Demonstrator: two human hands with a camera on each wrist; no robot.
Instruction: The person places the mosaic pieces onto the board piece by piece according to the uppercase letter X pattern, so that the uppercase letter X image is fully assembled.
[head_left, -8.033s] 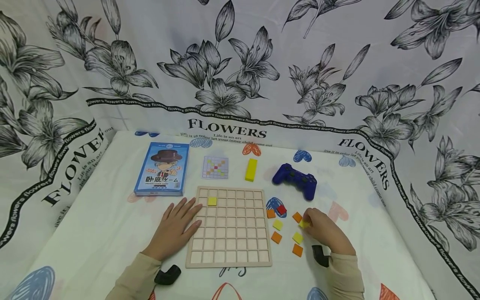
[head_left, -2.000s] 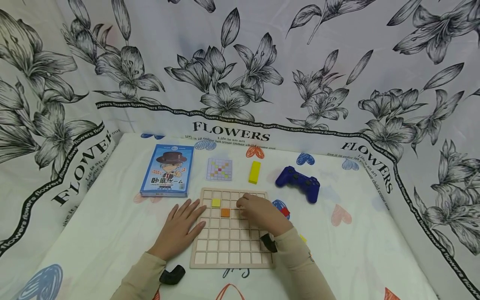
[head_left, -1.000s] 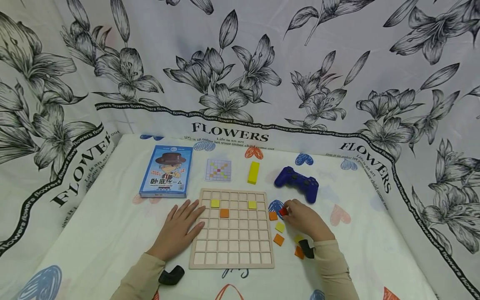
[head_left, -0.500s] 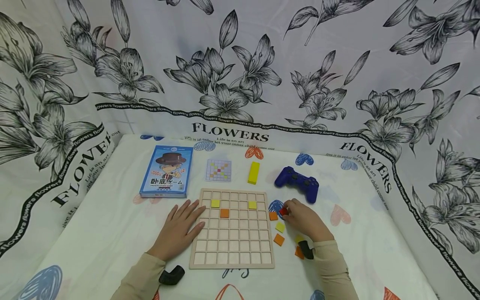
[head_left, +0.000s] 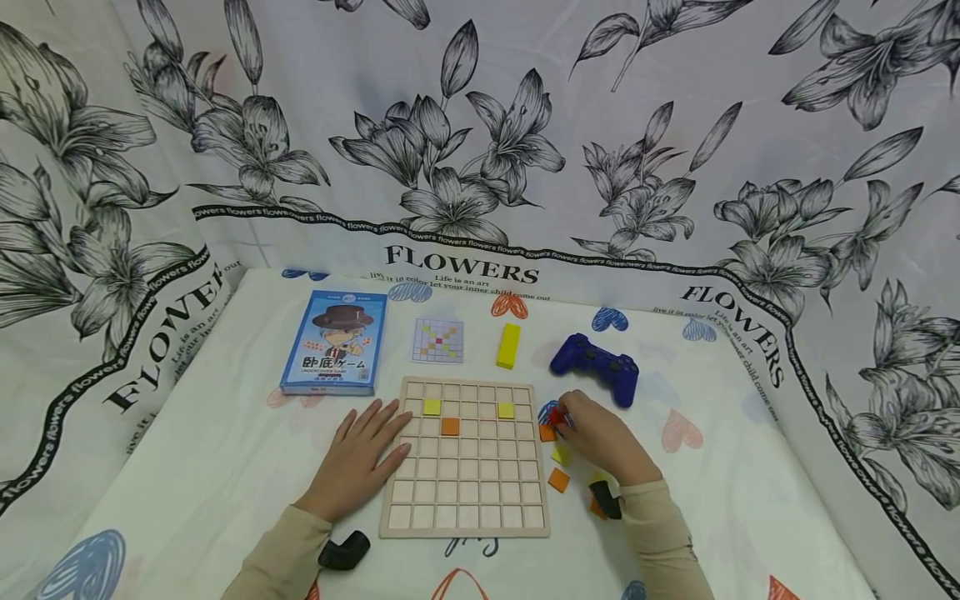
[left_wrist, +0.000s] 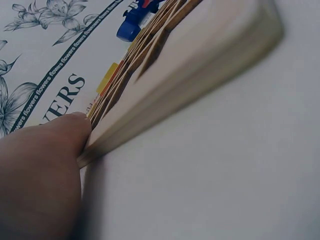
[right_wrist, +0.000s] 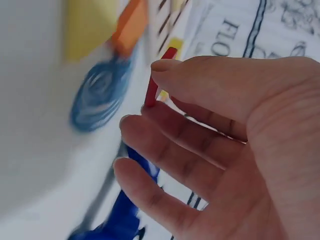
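Observation:
Between thumb and fingertip, my right hand (head_left: 602, 433) pinches a small red square tile (right_wrist: 160, 77), lifted off the cloth just right of the board. My left hand (head_left: 358, 460) lies with fingers straight along the left edge of the wooden grid board (head_left: 457, 531); its thumb touches the board's side in the left wrist view. Seated in the grid are a yellow tile (head_left: 432, 407) at upper left, an orange tile (head_left: 449, 427) diagonally below it, and another yellow tile (head_left: 506, 410) at upper right. Loose orange (head_left: 558, 480) and yellow tiles lie under and beside my right hand, some partly hidden.
Behind the board are a blue game box (head_left: 335, 343), a small card with a coloured grid pattern (head_left: 438, 341), a yellow block (head_left: 507, 346) and a dark blue game controller (head_left: 595, 368). A patterned cloth (head_left: 187, 467) covers the table.
My right hand set a yellow tile at the grid's upper right, went back to the loose tiles and picked up the red one, now moved slightly left. An orange tile also joined the grid earlier.

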